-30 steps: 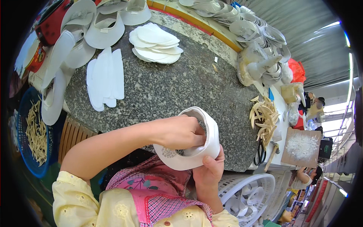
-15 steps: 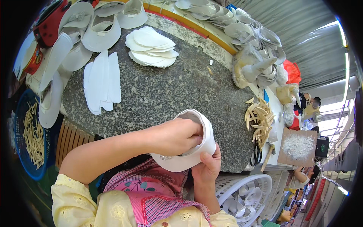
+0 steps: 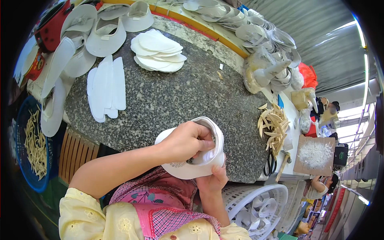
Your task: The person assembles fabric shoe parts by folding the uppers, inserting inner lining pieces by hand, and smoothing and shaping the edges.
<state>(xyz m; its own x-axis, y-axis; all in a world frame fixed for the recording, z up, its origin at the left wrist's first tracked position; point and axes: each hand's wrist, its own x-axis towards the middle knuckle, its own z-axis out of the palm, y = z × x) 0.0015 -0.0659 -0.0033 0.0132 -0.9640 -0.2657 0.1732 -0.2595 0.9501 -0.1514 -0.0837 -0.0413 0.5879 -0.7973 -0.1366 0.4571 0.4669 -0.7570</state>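
A white visor [image 3: 196, 171] with a curved brim, a round band and a small glittering decoration is held above the front of the speckled stone slab [image 3: 160, 102]. My left hand [image 3: 187, 141] bends over the opening, its fingertips closed at the inside of the band. From below, my right hand [image 3: 214, 178] grips the outside of the band, thumb in front; its other fingers are mostly hidden behind the visor. Farther back on the slab lie a stack of white rounded pieces [image 3: 158, 52] and several long white strips [image 3: 107, 90].
More white visors [image 3: 106, 38] are heaped at the far left. At the slab's right edge are tan curved strips [image 3: 274, 126], black scissors [image 3: 270, 163] and a hammer [image 3: 283, 166]. A white basket [image 3: 280, 196] stands low right, a blue basket [image 3: 30, 182] left. Another person [image 3: 318, 187] is at far right.
My left hand has drawn up slightly out of the visor's opening, with more of its fingers showing. The visor and my right hand have shifted a little left, exposing the brim's far left part.
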